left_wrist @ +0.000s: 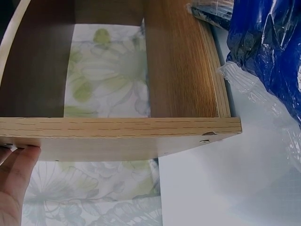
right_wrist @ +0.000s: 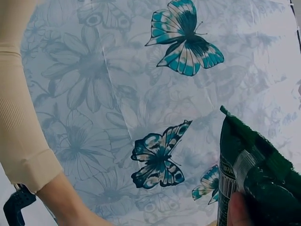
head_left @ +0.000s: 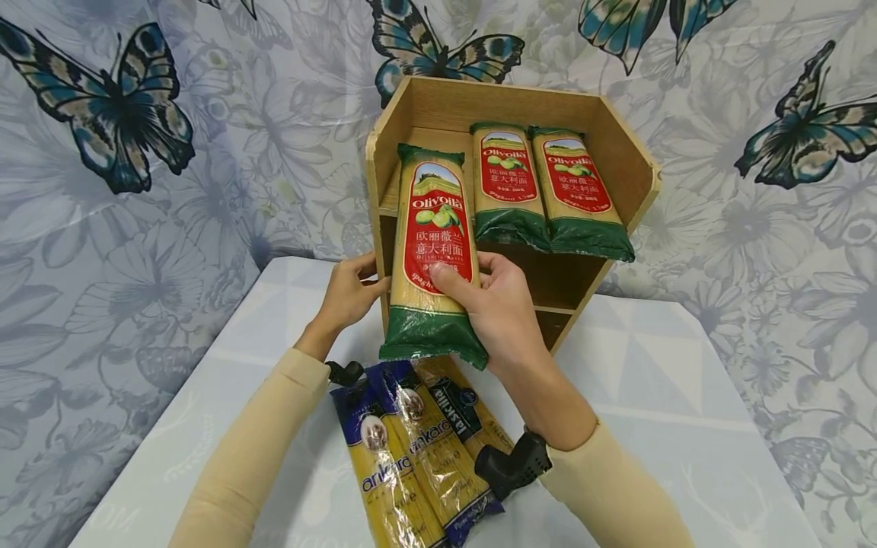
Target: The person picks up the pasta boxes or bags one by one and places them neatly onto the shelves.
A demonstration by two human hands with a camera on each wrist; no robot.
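Note:
My right hand [head_left: 503, 308] grips a packet of spaghetti [head_left: 438, 228] with a red label and green ends, thumb across its front. The packet is tilted in front of the left part of a small wooden shelf [head_left: 507, 95]. The right wrist view shows its green end [right_wrist: 258, 174] and part of a finger [right_wrist: 239, 209]. My left hand [head_left: 349, 293] touches the outside of the shelf's left side panel [left_wrist: 117, 128]; only some of its fingers show in the left wrist view. Two matching spaghetti packets [head_left: 508, 179] [head_left: 578, 186] lie side by side on the upper level.
On the white table [head_left: 637, 426], in front of the shelf, lie two blue-and-yellow pasta packets [head_left: 390, 472] [head_left: 438, 449] and one dark-labelled packet [head_left: 466, 407]. A butterfly-patterned cloth [head_left: 288, 137] hangs behind. The shelf's lower compartments [head_left: 548, 278] are partly hidden by the packets.

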